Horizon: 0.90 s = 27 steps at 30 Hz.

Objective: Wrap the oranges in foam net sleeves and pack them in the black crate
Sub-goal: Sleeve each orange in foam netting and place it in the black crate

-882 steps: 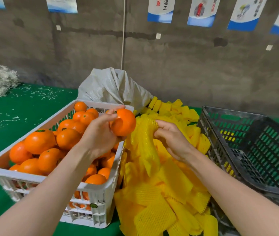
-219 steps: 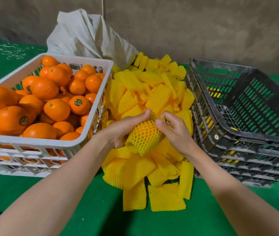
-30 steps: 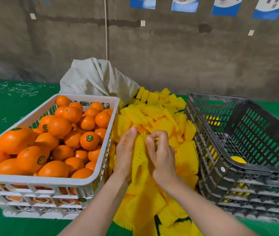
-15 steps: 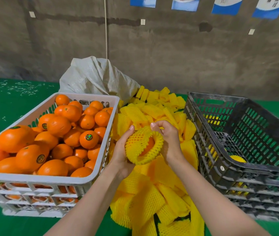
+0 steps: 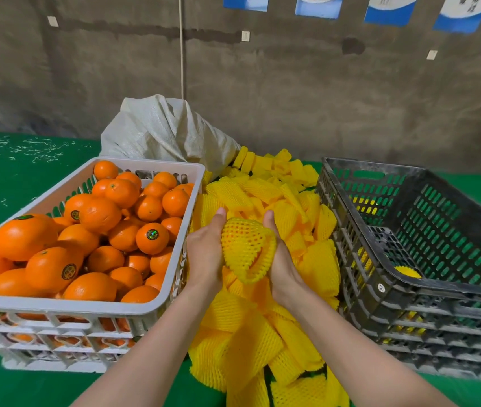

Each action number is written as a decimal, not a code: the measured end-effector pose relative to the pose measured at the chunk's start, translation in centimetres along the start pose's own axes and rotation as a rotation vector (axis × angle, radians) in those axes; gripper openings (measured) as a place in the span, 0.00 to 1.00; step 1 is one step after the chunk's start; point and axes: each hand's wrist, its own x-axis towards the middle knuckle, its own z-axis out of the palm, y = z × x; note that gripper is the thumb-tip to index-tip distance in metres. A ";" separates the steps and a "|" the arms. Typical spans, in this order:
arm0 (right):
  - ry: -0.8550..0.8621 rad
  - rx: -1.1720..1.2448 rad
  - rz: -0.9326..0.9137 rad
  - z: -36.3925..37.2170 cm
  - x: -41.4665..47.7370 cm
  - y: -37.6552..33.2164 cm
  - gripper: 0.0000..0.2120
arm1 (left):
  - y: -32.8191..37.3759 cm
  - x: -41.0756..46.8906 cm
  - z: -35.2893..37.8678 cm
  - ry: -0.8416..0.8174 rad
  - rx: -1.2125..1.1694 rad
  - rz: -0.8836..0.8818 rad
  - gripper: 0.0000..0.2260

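Note:
Between my two hands is an orange in a yellow foam net sleeve (image 5: pixel 243 245), orange skin showing through the mesh. My left hand (image 5: pixel 207 251) cups its left side and my right hand (image 5: pixel 280 259) cups its right side, fingers round it. Below them lies the heap of yellow foam net sleeves (image 5: pixel 262 333). The white crate (image 5: pixel 66 306) on the left is full of bare oranges (image 5: pixel 98 214). The black crate (image 5: pixel 403 277) stands on the right, with a wrapped orange (image 5: pixel 408 271) showing inside it.
A grey woven sack (image 5: pixel 163 133) stands behind the heap against the concrete wall. The table is covered in green cloth (image 5: pixel 4 171) strewn with white shreds at the far left. Blue and white posters (image 5: pixel 388 10) hang high on the wall.
The sleeve has been pulled down over the orange, which half a second ago still showed through the sleeve's open mouth. Both hands have shifted to the sides of the wrapped fruit.

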 end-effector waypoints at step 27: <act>-0.096 0.498 0.122 -1.0 0.4 0.4 0.16 | -1.0 0.9 -0.3 -0.314 0.105 0.082 0.23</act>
